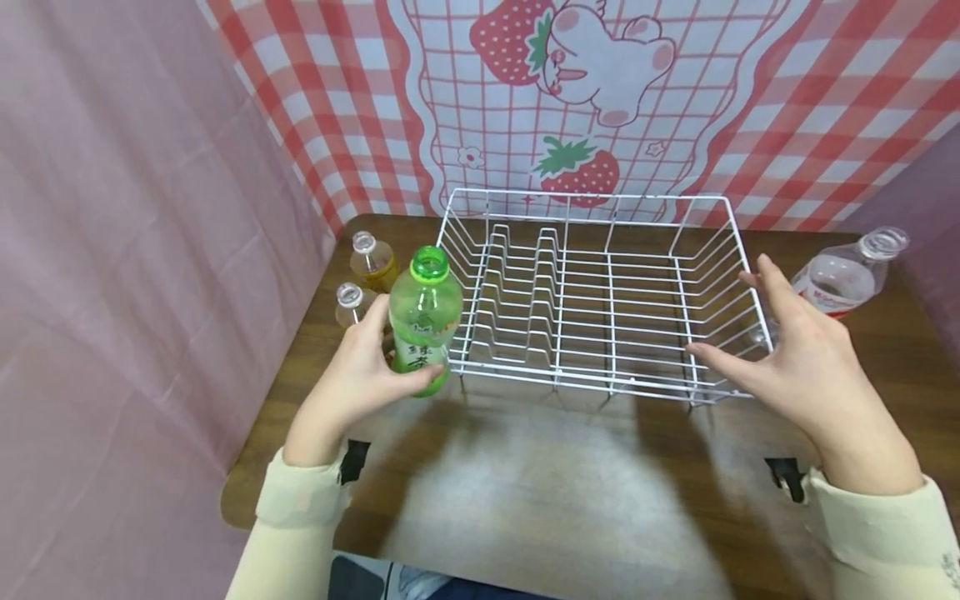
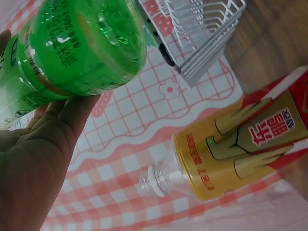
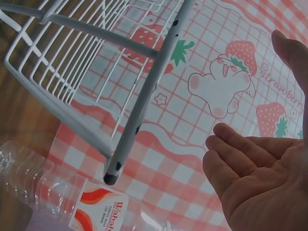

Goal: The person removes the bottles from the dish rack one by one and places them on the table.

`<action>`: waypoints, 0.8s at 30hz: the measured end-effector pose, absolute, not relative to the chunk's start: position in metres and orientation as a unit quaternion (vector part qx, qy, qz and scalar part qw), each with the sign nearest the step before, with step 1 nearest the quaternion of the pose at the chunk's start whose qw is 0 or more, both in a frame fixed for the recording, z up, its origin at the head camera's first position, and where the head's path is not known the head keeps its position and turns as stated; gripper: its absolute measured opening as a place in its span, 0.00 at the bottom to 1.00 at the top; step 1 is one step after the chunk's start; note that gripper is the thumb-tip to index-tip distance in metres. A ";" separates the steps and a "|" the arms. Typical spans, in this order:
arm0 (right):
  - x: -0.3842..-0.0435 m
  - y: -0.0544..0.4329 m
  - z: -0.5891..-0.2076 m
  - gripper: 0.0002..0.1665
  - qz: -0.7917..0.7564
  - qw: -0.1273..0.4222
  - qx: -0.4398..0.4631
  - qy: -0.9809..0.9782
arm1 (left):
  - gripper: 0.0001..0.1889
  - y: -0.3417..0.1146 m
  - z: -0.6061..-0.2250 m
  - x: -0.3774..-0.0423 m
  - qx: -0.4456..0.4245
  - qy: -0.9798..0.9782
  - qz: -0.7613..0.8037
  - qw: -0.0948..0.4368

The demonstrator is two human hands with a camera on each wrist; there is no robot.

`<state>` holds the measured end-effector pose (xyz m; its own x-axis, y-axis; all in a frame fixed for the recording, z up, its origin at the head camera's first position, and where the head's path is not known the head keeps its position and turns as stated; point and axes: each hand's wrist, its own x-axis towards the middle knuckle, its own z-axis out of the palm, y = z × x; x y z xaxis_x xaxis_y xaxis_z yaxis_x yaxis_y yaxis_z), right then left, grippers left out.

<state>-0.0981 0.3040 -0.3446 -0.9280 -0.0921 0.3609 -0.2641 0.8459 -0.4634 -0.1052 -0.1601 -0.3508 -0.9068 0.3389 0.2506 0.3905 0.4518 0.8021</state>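
Observation:
My left hand [image 1: 365,364] grips a green plastic bottle [image 1: 426,321] without a cap, held up near the left end of a white wire dish rack [image 1: 577,317]. In the left wrist view the bottle's green base [image 2: 120,43] tilts up beside the palm. My right hand [image 1: 806,358] is held over the rack's right end, thumb and fingers spread, holding nothing. In the right wrist view its fingers [image 3: 240,163] are apart from the rack's rail. A clear bottle with a red and white label [image 1: 836,283] stands right of the rack.
Two more uncapped bottles stand left of the rack: one with a yellow label [image 1: 375,265] and another [image 1: 350,304] partly hidden by my left hand. Behind the wooden table [image 1: 300,433] hangs a red checked strawberry cloth [image 1: 480,100]. A pink curtain [image 1: 150,250] borders the left side.

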 end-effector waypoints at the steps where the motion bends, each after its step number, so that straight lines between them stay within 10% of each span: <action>1: -0.098 0.304 -0.345 0.76 0.260 0.168 0.095 -0.946 | 0.38 -0.162 -0.351 -0.104 -0.212 -0.851 -0.480 0.025; 24: -0.097 0.313 -0.353 0.70 0.251 0.171 0.086 -0.949 | 0.42 -0.196 -0.364 -0.088 -0.187 -0.861 -0.473 -0.002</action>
